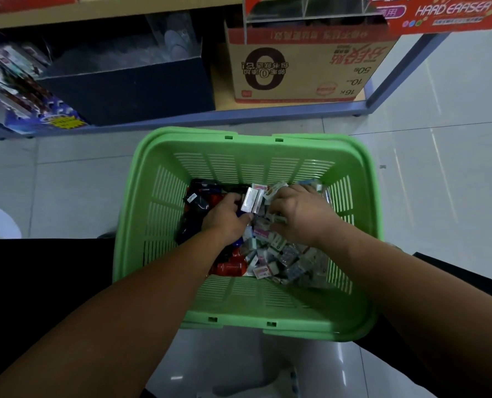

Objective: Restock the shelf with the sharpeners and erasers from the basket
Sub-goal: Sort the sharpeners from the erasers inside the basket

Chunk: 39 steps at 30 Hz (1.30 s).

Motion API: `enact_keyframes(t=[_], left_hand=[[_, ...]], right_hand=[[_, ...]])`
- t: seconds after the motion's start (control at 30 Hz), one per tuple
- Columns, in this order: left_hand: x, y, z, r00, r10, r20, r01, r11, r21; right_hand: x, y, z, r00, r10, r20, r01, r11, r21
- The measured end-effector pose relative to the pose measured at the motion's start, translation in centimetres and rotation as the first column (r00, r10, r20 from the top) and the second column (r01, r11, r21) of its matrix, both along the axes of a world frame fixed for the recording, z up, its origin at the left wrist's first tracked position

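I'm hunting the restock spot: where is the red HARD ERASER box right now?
The HARD ERASER box shows top right in the head view, above the brown cardboard carton, beyond the green basket.

In the green basket point(158, 156) our left hand point(224, 216) grips packets point(252, 201), our right hand point(299, 216) curls among erasers point(270, 248); shelf point(181, 122) at twelve o'clock.

The basket point(158, 214) is green moulded plastic, smooth with a soft sheen, its walls slotted. The eraser packs point(267, 254) wear glossy film and printed paper sleeves. The floor tiles point(440, 173) are polished and reflective. The cardboard box point(305, 70) is matt brown, printed red.
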<state>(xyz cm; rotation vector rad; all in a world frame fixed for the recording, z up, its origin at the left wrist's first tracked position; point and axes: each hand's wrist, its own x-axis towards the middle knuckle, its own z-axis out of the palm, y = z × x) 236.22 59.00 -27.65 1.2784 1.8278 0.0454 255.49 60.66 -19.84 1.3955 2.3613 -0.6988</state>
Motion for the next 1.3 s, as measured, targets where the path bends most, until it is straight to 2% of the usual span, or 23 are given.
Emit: enact_keyframes(t=[0.1, 0.2, 0.37, 0.47, 0.57, 0.67, 0.73, 0.77, 0.8, 0.87, 0.9, 0.97, 1.13, 1.2, 1.3], left_hand=[[0.0, 0.4, -0.2, 0.990, 0.122, 0.069, -0.122, 0.992, -0.005], [0.0, 0.6, 0.2, 0.995, 0.082, 0.056, -0.082, 0.997, 0.003], [-1.3, 0.8, 3.2, 0.999, 0.035, -0.032, -0.029, 0.982, 0.184], [-3.2, 1.4, 5.6, 0.996, 0.025, -0.082, -0.001, 0.960, 0.280], [-5.3, 1.6, 7.2, 0.965, -0.045, -0.258, 0.131, 0.936, 0.328], [-6.0, 1.2, 7.4, 0.868, -0.168, -0.467, 0.378, 0.834, 0.402], [-5.0, 0.9, 7.4, 0.896, -0.209, -0.393, 0.394, 0.783, 0.481], [-4.3, 0.7, 7.4, 0.921, -0.253, -0.295, 0.370, 0.806, 0.463], [-3.6, 0.6, 7.2, 0.930, -0.306, -0.204, 0.364, 0.849, 0.382], [-2.9, 0.0, 6.4, 0.907, -0.413, -0.088, 0.422, 0.895, 0.143], [-2.9, -0.5, 5.9, 0.887, -0.457, -0.066, 0.461, 0.886, 0.049], [-3.6, -1.6, 5.0, 0.843, -0.530, -0.091, 0.528, 0.848, -0.043], [-4.1, -1.5, 3.2, 0.788, -0.572, -0.226, 0.591, 0.806, 0.020], [-3.5, -1.3, 2.5, 0.740, -0.609, -0.284, 0.643, 0.765, 0.035], [-2.6, -1.3, 1.9, 0.671, -0.643, -0.368, 0.700, 0.714, 0.029]], right_hand=[[0.0, 0.2, -0.1, 0.999, -0.030, -0.021, 0.030, 1.000, 0.005], [0.1, 0.3, -0.2, 0.998, -0.053, -0.034, 0.055, 0.998, 0.032], [-0.7, 0.2, -0.2, 0.999, -0.025, -0.044, 0.031, 0.989, 0.144], [-1.8, -0.4, -0.2, 0.996, 0.009, -0.088, 0.004, 0.990, 0.141], [-2.9, -1.6, -1.0, 0.988, 0.074, -0.135, -0.066, 0.996, 0.066], [-4.3, -2.4, -2.4, 0.977, 0.212, -0.031, -0.212, 0.977, 0.007], [-5.4, -2.7, -3.2, 0.962, 0.270, 0.045, -0.270, 0.963, -0.001], [-5.9, -2.9, -3.7, 0.958, 0.279, 0.065, -0.279, 0.960, -0.011], [-6.3, -3.2, -4.2, 0.958, 0.278, 0.075, -0.277, 0.961, -0.024], [-6.5, -3.6, -5.0, 0.956, 0.275, 0.102, -0.270, 0.961, -0.066], [-6.3, -3.6, -5.3, 0.955, 0.275, 0.109, -0.267, 0.960, -0.080], [-5.8, -3.4, -5.4, 0.960, 0.264, 0.096, -0.258, 0.963, -0.073], [-4.5, -2.2, -4.1, 0.979, 0.201, 0.014, -0.200, 0.977, -0.073], [-4.0, -1.6, -3.5, 0.986, 0.164, -0.009, -0.164, 0.983, -0.087], [-3.1, -1.0, -2.3, 0.972, 0.231, 0.033, -0.227, 0.970, -0.083]])
